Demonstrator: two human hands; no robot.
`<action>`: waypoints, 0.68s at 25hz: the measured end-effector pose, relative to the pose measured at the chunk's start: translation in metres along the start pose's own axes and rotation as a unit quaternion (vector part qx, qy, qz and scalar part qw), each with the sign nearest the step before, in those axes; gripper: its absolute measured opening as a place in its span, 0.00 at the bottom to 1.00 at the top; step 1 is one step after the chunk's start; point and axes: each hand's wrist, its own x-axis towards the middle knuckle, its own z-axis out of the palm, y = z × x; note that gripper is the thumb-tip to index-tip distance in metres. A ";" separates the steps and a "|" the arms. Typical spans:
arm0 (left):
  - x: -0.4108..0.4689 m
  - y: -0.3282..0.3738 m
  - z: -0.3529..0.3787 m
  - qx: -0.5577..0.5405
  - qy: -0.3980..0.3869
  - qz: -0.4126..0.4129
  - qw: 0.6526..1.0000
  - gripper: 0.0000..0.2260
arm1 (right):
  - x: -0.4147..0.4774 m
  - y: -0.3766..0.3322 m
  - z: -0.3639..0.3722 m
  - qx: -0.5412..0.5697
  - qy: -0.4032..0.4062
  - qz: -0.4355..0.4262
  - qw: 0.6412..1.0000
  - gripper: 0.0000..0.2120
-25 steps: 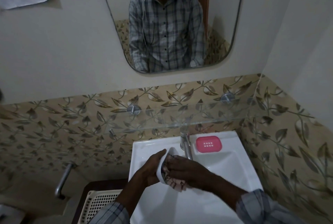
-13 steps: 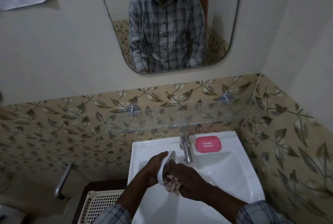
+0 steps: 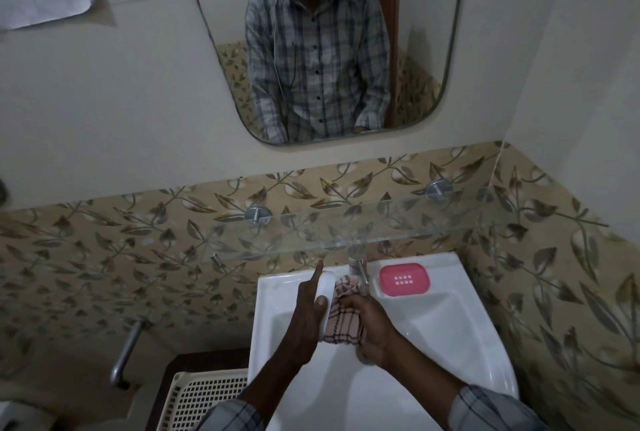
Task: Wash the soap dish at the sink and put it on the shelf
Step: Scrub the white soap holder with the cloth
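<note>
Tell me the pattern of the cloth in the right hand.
Pale pink cloth with dark checks, seen in the head view.

A tap (image 3: 358, 266) is mounted at the back edge of the sink (image 3: 450, 326), with a soap dish (image 3: 404, 279) set just to its right on the back rim. A glass shelf (image 3: 346, 233) is fixed to the wall above the sink, below a mirror (image 3: 433, 49). A basket (image 3: 204, 399) is placed left of the sink's front corner.
</note>
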 end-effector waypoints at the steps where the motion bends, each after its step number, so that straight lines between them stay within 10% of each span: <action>1: -0.003 0.000 -0.002 0.025 -0.009 0.025 0.999 0.32 | 0.001 -0.004 -0.001 0.011 -0.005 -0.002 1.000 0.07; 7: -0.008 -0.007 -0.001 0.049 -0.081 0.024 0.995 0.34 | -0.007 -0.010 -0.012 -0.101 -0.045 -0.143 0.983 0.10; 9: -0.005 -0.008 -0.004 -0.114 -0.050 -0.077 0.989 0.38 | -0.011 -0.020 -0.018 -0.172 -0.081 -0.185 0.964 0.09; 13: 0.024 0.009 -0.023 -0.486 -0.093 -0.388 0.778 0.47 | -0.008 -0.033 -0.026 -0.430 -0.123 -0.163 0.879 0.12; 17: 0.040 0.047 -0.010 -0.466 -0.075 -0.407 0.782 0.34 | -0.018 -0.018 -0.016 -0.571 -0.160 -0.232 0.771 0.13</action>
